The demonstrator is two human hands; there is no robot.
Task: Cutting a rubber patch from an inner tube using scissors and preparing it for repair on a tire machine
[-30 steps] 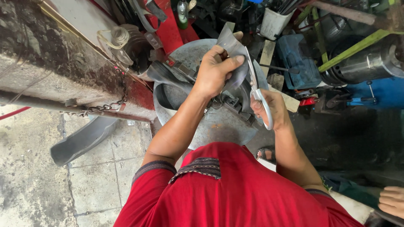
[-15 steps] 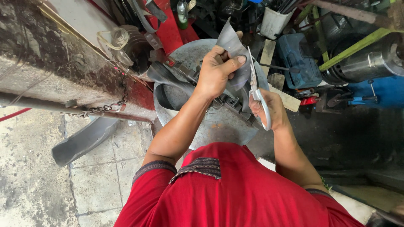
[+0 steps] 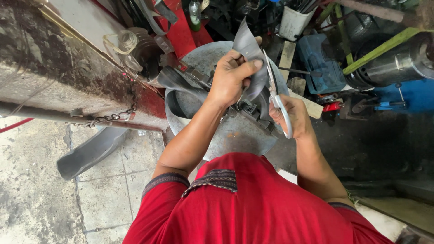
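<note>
Looking down from the head camera, a piece of dark rubber sheet (image 3: 250,54) is seen pinched in the left hand (image 3: 232,79), the thumb pressed across its face and the fingers curled tight behind it. The sheet is held upright above a round grey metal drum top (image 3: 235,135) — clear of the surface, just beside the other hand. The right hand (image 3: 293,116) is clenched around the handles of a pair of metal scissors (image 3: 276,97); the blades are pointed upward and are laid against the right edge of the rubber. Whether the blades are parted cannot be told. More black rubber tubing (image 3: 174,83) is draped over the drum's left rim. A chain (image 3: 110,116) is hung along the stained concrete ledge (image 3: 49,77) at left — a curved rubber strip (image 3: 88,153) is lying on the floor below it.
</note>
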